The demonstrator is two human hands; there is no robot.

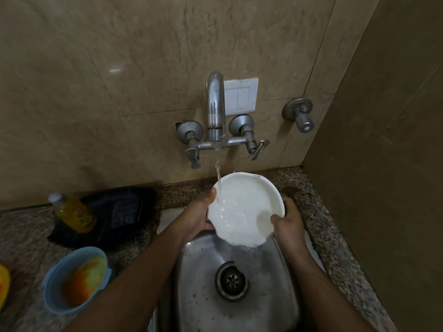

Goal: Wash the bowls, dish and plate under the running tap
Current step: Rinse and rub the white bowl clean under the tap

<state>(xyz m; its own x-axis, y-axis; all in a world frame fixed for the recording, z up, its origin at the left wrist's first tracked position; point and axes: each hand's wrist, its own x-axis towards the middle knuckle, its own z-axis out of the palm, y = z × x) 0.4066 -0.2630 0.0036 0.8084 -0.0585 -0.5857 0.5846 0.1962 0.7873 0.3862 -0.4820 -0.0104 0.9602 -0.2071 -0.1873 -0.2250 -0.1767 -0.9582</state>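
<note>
We hold a white bowl (244, 207) over the steel sink (203, 295), tilted so that its inside faces up toward us and its lower edge hangs above the basin. Our left hand (201, 216) grips the bowl's left rim, thumb on the inner edge and the other fingers curled behind it out of sight. Our right hand (286, 224) grips the right rim, the fingers curled over the edge into the bowl. Water from the tap (215, 104) falls in a thin stream onto the left inner side of the bowl, just beside our left thumb, pools inside and spills off the lower edge toward the drain (232, 281). The tap is fixed to the tiled wall, with a white switch plate (242, 97) behind its spout and a separate valve (299, 113) further right. On the speckled counter (335, 224) to the left of the sink lies a dark cloth (119, 212), and a yellow bottle (72, 212) with a pale cap stands on it. Nearer to us on the same side sits a blue container (74, 279) smeared inside with orange and yellow residue, well apart from the bowl. At the far left edge an orange-yellow thing (3, 286) is cut off by the frame; we cannot tell what it is
</note>
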